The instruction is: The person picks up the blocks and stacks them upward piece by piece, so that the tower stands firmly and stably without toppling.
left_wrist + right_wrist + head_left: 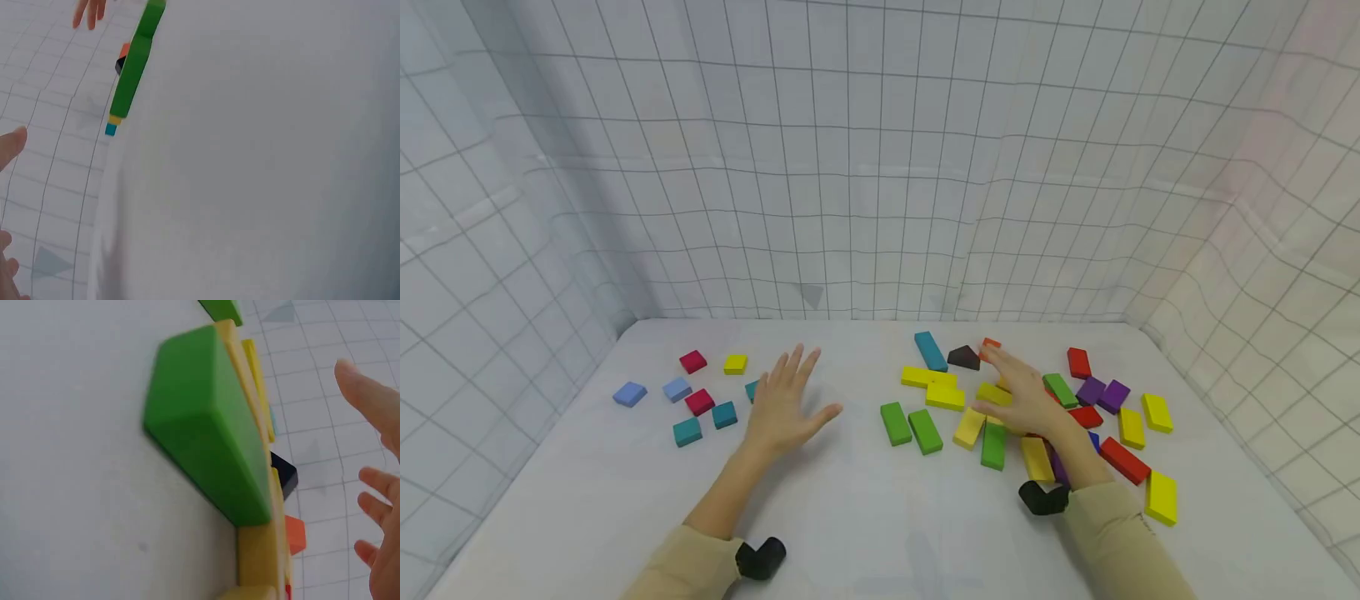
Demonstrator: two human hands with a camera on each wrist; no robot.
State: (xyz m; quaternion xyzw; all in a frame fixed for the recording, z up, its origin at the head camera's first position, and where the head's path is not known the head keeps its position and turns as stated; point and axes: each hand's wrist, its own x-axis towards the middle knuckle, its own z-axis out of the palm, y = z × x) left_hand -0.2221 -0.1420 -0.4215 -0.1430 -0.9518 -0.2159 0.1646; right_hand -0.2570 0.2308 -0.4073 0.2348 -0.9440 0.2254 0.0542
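Note:
My left hand (781,412) is above the white table with its fingers spread, holding nothing. Beside it on the left lie small blocks: teal (687,432), crimson (700,402), light blue (630,394) and yellow (735,364). A teal block (751,390) is partly hidden behind that hand. My right hand (1030,398) hovers over a loose cluster of blocks, fingers extended and apart, and covers some of them. Near it lie a green block (992,447) and pale yellow blocks (969,428). In the right wrist view, the green block (206,419) appears close up, apart from the fingers (369,394).
Right of the right hand lie red (1125,461), purple (1114,397) and yellow (1161,498) blocks. Between the hands are two green blocks (895,423), a long blue block (931,352) and a dark wedge (965,358). White gridded curtains (880,167) enclose the table (850,517).

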